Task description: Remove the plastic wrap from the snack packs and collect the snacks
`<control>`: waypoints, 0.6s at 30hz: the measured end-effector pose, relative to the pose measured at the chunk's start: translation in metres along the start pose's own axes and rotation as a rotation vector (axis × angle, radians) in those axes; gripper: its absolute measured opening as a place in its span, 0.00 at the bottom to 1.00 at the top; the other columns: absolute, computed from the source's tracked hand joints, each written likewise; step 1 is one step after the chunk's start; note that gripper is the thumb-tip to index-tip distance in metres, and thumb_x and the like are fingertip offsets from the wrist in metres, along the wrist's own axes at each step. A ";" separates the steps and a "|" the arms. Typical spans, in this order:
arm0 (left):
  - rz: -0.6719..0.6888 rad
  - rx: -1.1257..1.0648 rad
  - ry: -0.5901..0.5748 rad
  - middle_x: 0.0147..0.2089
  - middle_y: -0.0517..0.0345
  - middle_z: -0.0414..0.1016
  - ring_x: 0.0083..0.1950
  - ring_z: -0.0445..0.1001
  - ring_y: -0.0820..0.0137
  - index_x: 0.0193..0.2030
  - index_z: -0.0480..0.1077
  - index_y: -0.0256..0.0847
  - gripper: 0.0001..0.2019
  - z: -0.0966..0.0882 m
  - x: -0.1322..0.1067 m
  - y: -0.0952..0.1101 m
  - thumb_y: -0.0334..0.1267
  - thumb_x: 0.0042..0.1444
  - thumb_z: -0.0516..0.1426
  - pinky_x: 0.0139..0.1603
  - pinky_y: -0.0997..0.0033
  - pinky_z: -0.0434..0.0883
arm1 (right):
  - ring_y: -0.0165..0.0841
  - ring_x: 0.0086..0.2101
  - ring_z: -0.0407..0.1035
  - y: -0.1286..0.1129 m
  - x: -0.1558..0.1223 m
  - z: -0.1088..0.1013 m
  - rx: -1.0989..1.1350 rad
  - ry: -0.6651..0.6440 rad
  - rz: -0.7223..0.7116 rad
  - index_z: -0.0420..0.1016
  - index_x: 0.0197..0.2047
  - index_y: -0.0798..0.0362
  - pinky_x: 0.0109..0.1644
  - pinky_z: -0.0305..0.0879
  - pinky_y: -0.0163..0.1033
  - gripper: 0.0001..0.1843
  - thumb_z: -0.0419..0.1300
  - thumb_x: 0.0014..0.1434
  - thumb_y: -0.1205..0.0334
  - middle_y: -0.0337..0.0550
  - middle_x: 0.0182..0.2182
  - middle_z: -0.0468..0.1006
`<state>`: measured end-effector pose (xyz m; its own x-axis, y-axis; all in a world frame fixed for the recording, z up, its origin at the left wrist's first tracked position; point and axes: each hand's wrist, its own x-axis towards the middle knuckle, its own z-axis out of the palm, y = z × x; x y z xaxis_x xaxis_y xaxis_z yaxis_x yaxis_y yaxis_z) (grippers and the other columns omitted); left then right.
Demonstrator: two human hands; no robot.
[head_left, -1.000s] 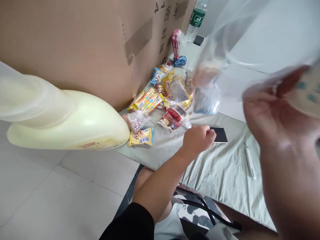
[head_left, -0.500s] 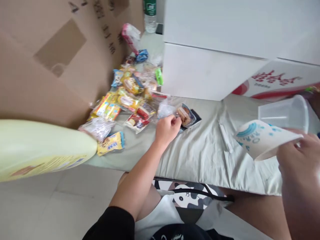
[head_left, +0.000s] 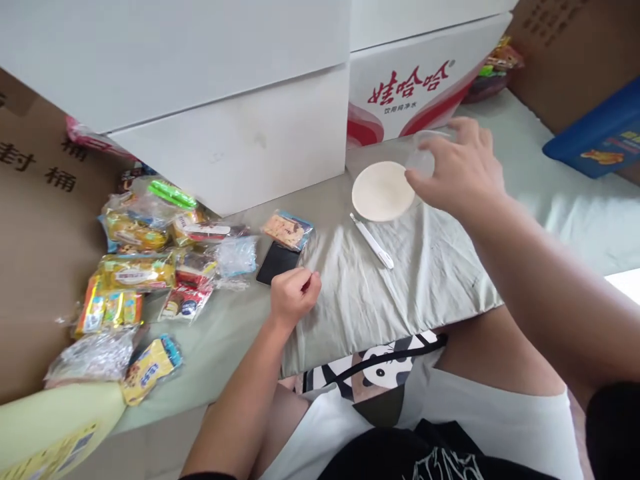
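Note:
My left hand (head_left: 295, 293) is curled into a loose fist at the near edge of a flat black object (head_left: 277, 262), with nothing showing in it. Just beyond lies a cookie in a clear and blue wrapper (head_left: 289, 230), overlapping that black object. My right hand (head_left: 457, 163) is held with thumb and fingers apart at a clear plastic tub (head_left: 423, 160), which it partly hides; whether they touch I cannot tell. Left of the tub sits a white paper bowl (head_left: 384, 192), its opening facing up. A white slim-handled cutter (head_left: 373, 241) lies in front of the bowl.
Several wrapped snacks (head_left: 137, 270) are heaped on the left of the cloth-covered surface (head_left: 345, 320). White cartons (head_left: 235, 140) stand behind. A pale yellow bag (head_left: 55, 427) is at the lower left, a blue package (head_left: 595, 137) at the right.
The view has swung right. My right hand has let go of the paper bowl, which now rests on the cloth, and is at the clear tub. My left hand has drawn back from the wrapped cookie.

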<state>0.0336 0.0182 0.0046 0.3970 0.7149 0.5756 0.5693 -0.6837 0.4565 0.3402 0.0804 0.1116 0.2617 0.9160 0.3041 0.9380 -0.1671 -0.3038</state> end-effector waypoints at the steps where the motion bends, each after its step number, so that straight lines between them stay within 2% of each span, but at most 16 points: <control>1: 0.014 0.001 0.006 0.18 0.68 0.47 0.19 0.49 0.76 0.22 0.46 0.43 0.22 -0.001 0.000 0.000 0.29 0.60 0.55 0.22 0.69 0.49 | 0.54 0.59 0.58 -0.001 -0.009 -0.002 0.034 0.067 -0.059 0.75 0.47 0.53 0.51 0.62 0.57 0.19 0.65 0.56 0.51 0.60 0.60 0.66; 3: 0.030 -0.007 0.017 0.18 0.68 0.46 0.19 0.48 0.76 0.22 0.46 0.43 0.22 -0.003 -0.001 0.001 0.29 0.60 0.55 0.22 0.69 0.49 | 0.51 0.55 0.63 -0.002 -0.036 -0.001 0.103 0.194 -0.158 0.74 0.47 0.50 0.53 0.63 0.55 0.14 0.62 0.60 0.54 0.57 0.55 0.70; 5: 0.029 -0.019 0.027 0.18 0.68 0.46 0.19 0.48 0.76 0.22 0.45 0.43 0.22 -0.005 -0.002 0.002 0.28 0.60 0.55 0.22 0.69 0.48 | 0.46 0.45 0.70 -0.004 -0.070 0.008 0.168 0.169 -0.219 0.74 0.43 0.49 0.50 0.66 0.52 0.08 0.57 0.62 0.58 0.52 0.42 0.75; 7: 0.018 -0.025 0.045 0.19 0.68 0.46 0.20 0.47 0.77 0.22 0.44 0.43 0.22 -0.007 -0.004 0.003 0.27 0.59 0.55 0.22 0.69 0.48 | 0.44 0.41 0.72 -0.003 -0.103 0.026 0.196 -0.003 -0.225 0.74 0.44 0.50 0.47 0.68 0.50 0.10 0.55 0.64 0.57 0.50 0.38 0.76; 9: 0.005 -0.027 0.071 0.19 0.68 0.46 0.20 0.47 0.76 0.23 0.44 0.43 0.23 -0.008 -0.006 0.003 0.26 0.59 0.55 0.22 0.68 0.48 | 0.47 0.43 0.72 0.000 -0.128 0.048 0.151 -0.167 -0.242 0.73 0.53 0.52 0.48 0.68 0.51 0.17 0.57 0.62 0.56 0.53 0.44 0.77; 12: -0.007 -0.029 0.090 0.19 0.68 0.45 0.20 0.46 0.76 0.23 0.43 0.43 0.23 -0.007 -0.008 0.002 0.27 0.59 0.55 0.22 0.68 0.47 | 0.48 0.45 0.71 0.002 -0.144 0.071 0.123 -0.325 -0.304 0.70 0.60 0.53 0.49 0.68 0.50 0.24 0.54 0.61 0.65 0.53 0.45 0.78; 15: -0.017 -0.028 0.074 0.19 0.68 0.45 0.19 0.46 0.77 0.23 0.43 0.43 0.23 -0.004 -0.008 0.000 0.27 0.59 0.55 0.22 0.69 0.47 | 0.44 0.40 0.72 0.002 -0.146 0.068 0.118 -0.430 -0.359 0.75 0.51 0.54 0.43 0.68 0.46 0.21 0.52 0.56 0.71 0.52 0.42 0.78; 18: -0.010 0.005 0.066 0.19 0.68 0.45 0.19 0.46 0.76 0.22 0.43 0.43 0.23 0.000 -0.007 0.000 0.27 0.59 0.54 0.22 0.69 0.48 | 0.37 0.31 0.69 0.002 -0.144 0.046 0.248 -0.453 -0.419 0.74 0.37 0.52 0.33 0.63 0.41 0.14 0.51 0.53 0.73 0.46 0.35 0.75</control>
<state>0.0310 0.0131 0.0007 0.3427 0.7106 0.6145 0.5772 -0.6754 0.4591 0.2942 -0.0355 0.0257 -0.2857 0.9571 0.0489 0.8452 0.2757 -0.4579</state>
